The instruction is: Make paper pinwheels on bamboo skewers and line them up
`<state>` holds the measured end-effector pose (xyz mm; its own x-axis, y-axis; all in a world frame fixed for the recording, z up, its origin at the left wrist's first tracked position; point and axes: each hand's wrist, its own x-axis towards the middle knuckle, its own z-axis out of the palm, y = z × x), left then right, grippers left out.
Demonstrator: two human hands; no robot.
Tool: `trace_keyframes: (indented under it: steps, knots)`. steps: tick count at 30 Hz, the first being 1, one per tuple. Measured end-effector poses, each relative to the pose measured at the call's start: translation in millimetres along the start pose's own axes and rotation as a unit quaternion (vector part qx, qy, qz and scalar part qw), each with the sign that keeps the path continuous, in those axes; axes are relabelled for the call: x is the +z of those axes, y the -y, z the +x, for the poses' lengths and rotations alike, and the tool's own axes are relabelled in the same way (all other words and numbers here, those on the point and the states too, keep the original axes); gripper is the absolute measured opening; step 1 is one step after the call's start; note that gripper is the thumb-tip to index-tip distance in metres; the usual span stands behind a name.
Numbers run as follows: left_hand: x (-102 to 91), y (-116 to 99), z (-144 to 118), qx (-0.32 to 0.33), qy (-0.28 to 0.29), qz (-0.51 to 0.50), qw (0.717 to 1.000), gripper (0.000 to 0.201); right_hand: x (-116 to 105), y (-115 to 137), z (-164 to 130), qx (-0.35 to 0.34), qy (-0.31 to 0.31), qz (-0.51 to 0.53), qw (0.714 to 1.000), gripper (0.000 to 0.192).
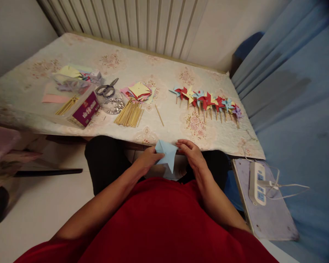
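A light blue paper pinwheel (168, 152), partly folded with pointed corners, is held over my lap at the table's front edge. My left hand (149, 157) pinches it on its left side, the thumb lying on top. At the opposite side, my right hand (191, 150) has its fingertips closed at the paper's right corner. Beyond my hands, a single thin wooden stick (159, 115) lies on the tablecloth. A bundle of similar sticks (129, 114) sits to its left, below a stack of coloured paper squares (139, 91).
Finished pinwheels (205, 100) lie in a row at the right. Scissors (107, 89) rest over a clear tub of small metal pieces (112, 106). A purple-labelled box (86, 111) stands at the left. A power strip (257, 182) lies on a side stand (276, 223).
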<state>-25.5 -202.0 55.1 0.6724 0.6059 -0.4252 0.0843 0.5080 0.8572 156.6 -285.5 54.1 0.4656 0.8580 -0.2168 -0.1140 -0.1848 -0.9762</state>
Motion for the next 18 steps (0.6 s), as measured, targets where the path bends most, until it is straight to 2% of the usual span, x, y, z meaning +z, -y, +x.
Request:
trace_keyframes:
  steps: [4,7,12,18]
  knots:
    - [-4.4,-5.4,0.5,0.005,0.055,0.156,0.986,0.020,-3.0,18.1,4.1,0.028,0.172,-0.098,0.980,0.032]
    - [-5.2,-8.7,2.0,0.039,0.085,0.238,0.967,0.020,-0.8,22.2,6.1,0.053,0.259,-0.139,0.954,0.028]
    - [-4.3,-15.0,3.0,0.061,0.105,0.307,0.944,0.017,5.5,15.2,6.4,0.053,0.301,-0.185,0.934,0.024]
    - [-3.4,-18.6,6.1,0.055,0.113,0.351,0.928,0.019,12.6,8.7,4.9,0.027,0.286,-0.246,0.926,0.021]
